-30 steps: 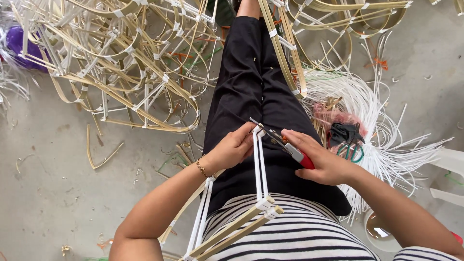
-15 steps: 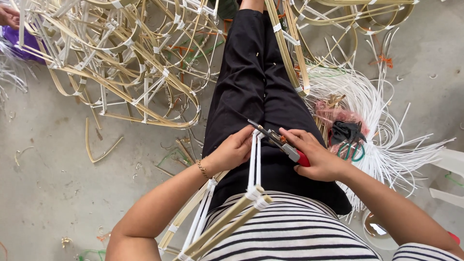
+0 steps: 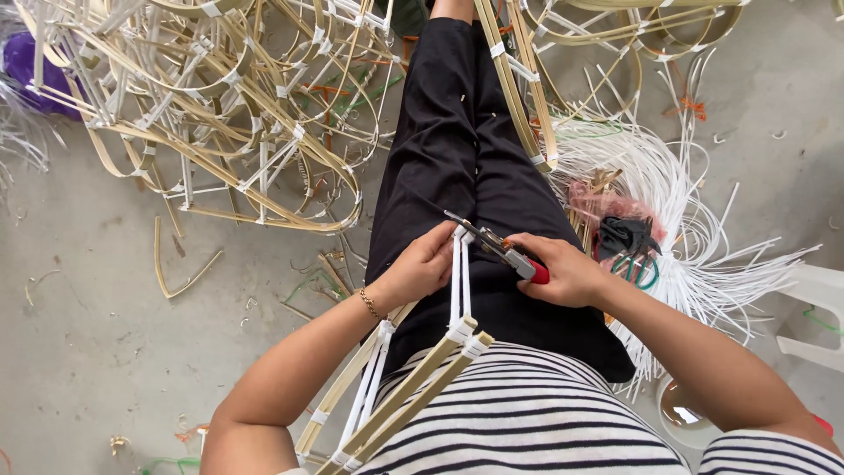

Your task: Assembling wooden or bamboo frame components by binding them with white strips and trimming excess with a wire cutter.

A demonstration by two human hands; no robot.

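Note:
I sit on the floor with my legs in black trousers (image 3: 466,158) stretched out. My left hand (image 3: 420,266) pinches the top of two white plastic strips (image 3: 457,290) that run down to a frame of bamboo slats (image 3: 413,387) across my lap. My right hand (image 3: 563,268) grips red-handled pliers (image 3: 501,249), whose metal jaws point left and meet the strip tops right beside my left fingers. White bindings wrap the slat ends where the strips join them.
A big tangle of bent bamboo frames tied with white strips (image 3: 220,114) lies on the concrete floor at the left. A bundle of loose white plastic strips (image 3: 686,220) and scissors with green handles (image 3: 633,255) lie at the right. A white plastic seat (image 3: 813,317) stands at the right edge.
My hands and the pliers stay at the strip tops. The bamboo frame in my lap has shifted slightly lower and to the left.

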